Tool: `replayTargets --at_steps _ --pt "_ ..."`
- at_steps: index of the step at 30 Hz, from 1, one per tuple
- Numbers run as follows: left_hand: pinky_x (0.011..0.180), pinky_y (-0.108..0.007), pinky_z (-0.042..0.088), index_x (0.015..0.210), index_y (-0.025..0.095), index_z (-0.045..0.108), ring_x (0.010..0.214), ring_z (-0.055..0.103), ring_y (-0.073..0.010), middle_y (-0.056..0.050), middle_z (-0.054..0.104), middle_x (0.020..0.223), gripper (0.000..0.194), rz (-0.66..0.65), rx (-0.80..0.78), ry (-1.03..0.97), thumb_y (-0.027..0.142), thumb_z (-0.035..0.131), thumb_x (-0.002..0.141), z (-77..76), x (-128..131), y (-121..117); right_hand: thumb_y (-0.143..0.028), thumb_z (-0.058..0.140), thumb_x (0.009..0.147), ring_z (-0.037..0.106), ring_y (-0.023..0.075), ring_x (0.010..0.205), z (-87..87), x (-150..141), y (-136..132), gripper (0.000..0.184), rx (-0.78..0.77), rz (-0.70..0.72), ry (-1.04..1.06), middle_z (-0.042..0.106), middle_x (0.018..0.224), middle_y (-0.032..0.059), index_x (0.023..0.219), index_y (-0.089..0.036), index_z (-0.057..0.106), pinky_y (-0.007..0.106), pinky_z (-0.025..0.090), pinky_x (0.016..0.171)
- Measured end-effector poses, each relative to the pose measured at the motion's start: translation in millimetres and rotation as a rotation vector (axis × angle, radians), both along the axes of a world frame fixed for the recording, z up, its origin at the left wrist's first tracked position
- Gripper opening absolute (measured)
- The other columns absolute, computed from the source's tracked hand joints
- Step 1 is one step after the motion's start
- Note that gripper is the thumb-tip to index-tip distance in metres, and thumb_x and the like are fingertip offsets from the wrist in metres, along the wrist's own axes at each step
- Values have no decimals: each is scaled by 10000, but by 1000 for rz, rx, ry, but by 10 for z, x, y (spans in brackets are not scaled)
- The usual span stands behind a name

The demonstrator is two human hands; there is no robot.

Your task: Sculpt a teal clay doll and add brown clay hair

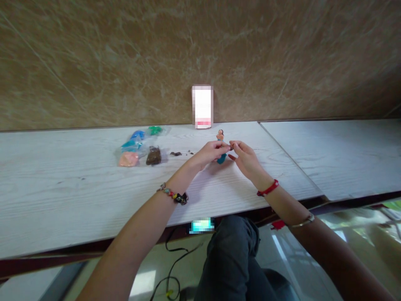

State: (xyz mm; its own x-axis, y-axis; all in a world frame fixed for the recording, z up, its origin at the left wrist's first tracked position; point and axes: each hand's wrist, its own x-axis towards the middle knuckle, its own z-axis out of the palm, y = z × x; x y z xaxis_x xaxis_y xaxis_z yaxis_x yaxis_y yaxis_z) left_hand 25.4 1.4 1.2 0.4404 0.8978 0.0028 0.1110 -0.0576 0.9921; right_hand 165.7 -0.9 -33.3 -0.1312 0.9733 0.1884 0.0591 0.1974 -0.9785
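My left hand (210,154) and my right hand (246,161) meet over the pale table. Between their fingertips is a small dark brown bit of clay (232,146), pinched by both hands. Behind and under my left fingers lies a little clay figure (220,135) with brown on its head, a skin-coloured upper part and a blue-green lower part. My left fingers hide its middle. To the left, dark brown clay crumbs (176,154) lie on the table, near a clear bag of brown clay (153,155).
More bags lie at the left: peach clay (128,159), blue clay (133,141) and green clay (154,131). A phone (202,106) leans upright on the marbled wall. Below the table's front edge are a lit device (202,225) and a black cable (169,276).
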Motion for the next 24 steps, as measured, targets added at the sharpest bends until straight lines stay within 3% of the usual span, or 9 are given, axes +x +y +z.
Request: replayTargets --at_steps 7,13,16,21,24 --pt "444 -191 214 718 136 533 449 298 -32 63 344 516 152 -39 19 -17 286 540 740 -24 22 -2 -419 431 794 509 131 919 9 -12 -7 176 -36 -3 133 530 930 3 816 -246 457 293 450 773" --pt "482 -200 282 694 124 544 477 349 -45 50 395 527 118 47 125 80 233 526 737 3 11 22 -415 382 823 489 167 1028 36 6 -46 202 -66 -38 153 542 1035 31 851 -244 485 322 454 764" --pt "543 -219 340 704 123 570 540 425 -72 25 461 568 112 121 314 304 211 513 743 6 -18 46 -449 367 818 499 169 1011 19 39 -45 257 -19 -94 88 544 1042 36 879 -240 503 317 464 740" --pt "636 -258 392 874 142 600 747 537 -151 -53 596 778 178 215 726 844 194 454 787 19 -50 0 -390 520 739 515 168 888 18 60 -54 241 282 -238 -302 538 965 68 885 -204 566 278 475 641" --pt "645 -265 410 936 140 588 847 558 -183 -90 608 920 237 202 812 1004 217 388 834 33 -41 -47 -327 526 743 519 173 858 27 46 -55 201 346 -230 -467 538 936 83 861 -184 604 272 474 594"
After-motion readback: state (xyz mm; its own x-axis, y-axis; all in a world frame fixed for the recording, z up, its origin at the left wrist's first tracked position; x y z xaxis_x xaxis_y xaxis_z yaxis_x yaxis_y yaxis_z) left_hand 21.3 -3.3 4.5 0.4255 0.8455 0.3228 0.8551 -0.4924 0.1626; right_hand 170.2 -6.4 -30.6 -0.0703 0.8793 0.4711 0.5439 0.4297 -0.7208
